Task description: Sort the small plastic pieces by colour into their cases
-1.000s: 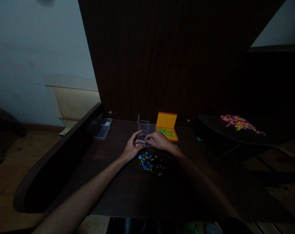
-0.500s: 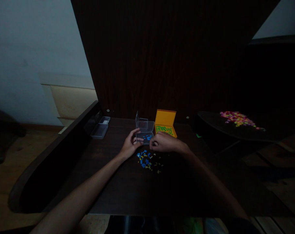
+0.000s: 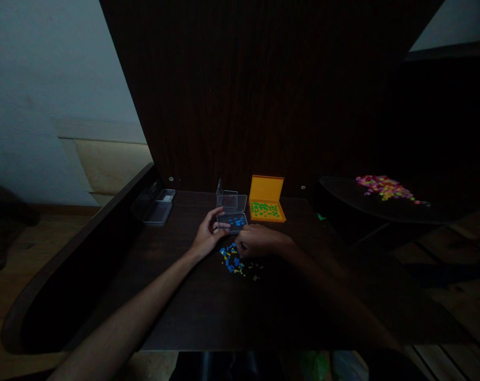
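Note:
My left hand [image 3: 207, 236] rests on the dark table [image 3: 208, 301] with its fingers curled against the near left edge of a small clear plastic box [image 3: 232, 219] that holds a few blue pieces. My right hand [image 3: 259, 242] lies just to the right of it, fingers pinched down over a loose pile of small blue and yellow pieces [image 3: 234, 261]; whether it holds one I cannot make out. Behind the clear box stands another clear box [image 3: 231, 200] with its lid up. An open orange box [image 3: 266, 199] with green pieces sits to the right.
Two closed clear boxes [image 3: 157, 208] lie at the table's far left by its raised rim. A dark wooden panel rises behind the table. To the right, a lower dark round surface carries a heap of pink and yellow pieces [image 3: 383, 187].
My right hand has drawn back from the clear box toward me and come down onto the loose pile. The left hand has stayed at the box. The view has tilted slightly.

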